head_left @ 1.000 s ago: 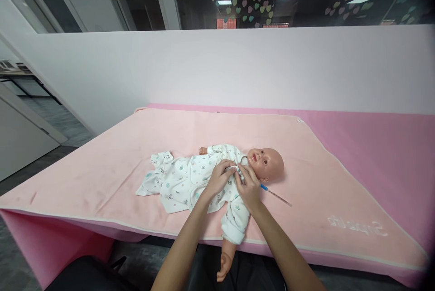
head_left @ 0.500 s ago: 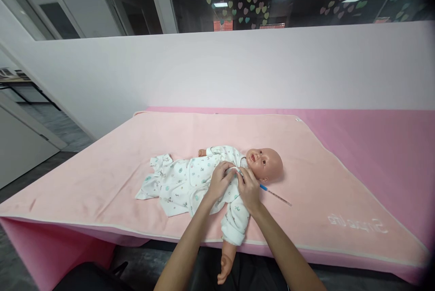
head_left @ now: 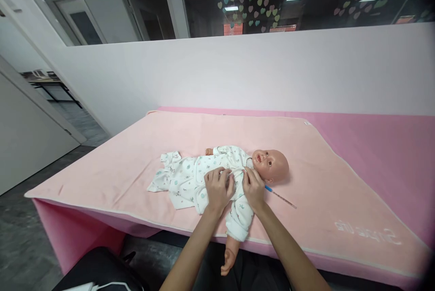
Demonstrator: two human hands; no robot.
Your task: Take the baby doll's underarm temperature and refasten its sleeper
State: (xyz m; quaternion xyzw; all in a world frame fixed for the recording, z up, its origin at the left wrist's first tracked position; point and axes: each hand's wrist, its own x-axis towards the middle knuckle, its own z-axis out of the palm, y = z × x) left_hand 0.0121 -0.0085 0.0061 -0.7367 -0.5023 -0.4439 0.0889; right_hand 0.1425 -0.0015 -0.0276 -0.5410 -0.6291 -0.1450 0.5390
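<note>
A baby doll [head_left: 268, 165] lies on its back near the front edge of the table [head_left: 356, 155], head to the right and legs to the left, so that its chest faces up within easy reach of both hands. It wears a white printed romper [head_left: 190, 177], and one bare arm hangs over the table's edge toward the person. The left hand [head_left: 218, 187] rests on the doll's chest with fingers curled, gathering the cloth, while the right hand [head_left: 254, 186] sits just beside it near the collar, fingertips pinching the fabric at the neckline; the two nearly touch. A thin thermometer with a blue end [head_left: 280, 196] lies on the blanket just right of the right hand, below the doll's head. The pale pink blanket [head_left: 118, 164] covers the darker pink table. Behind it stands a low white partition [head_left: 238, 69], with dark glass carrying heart stickers above and doorways to the left.
</note>
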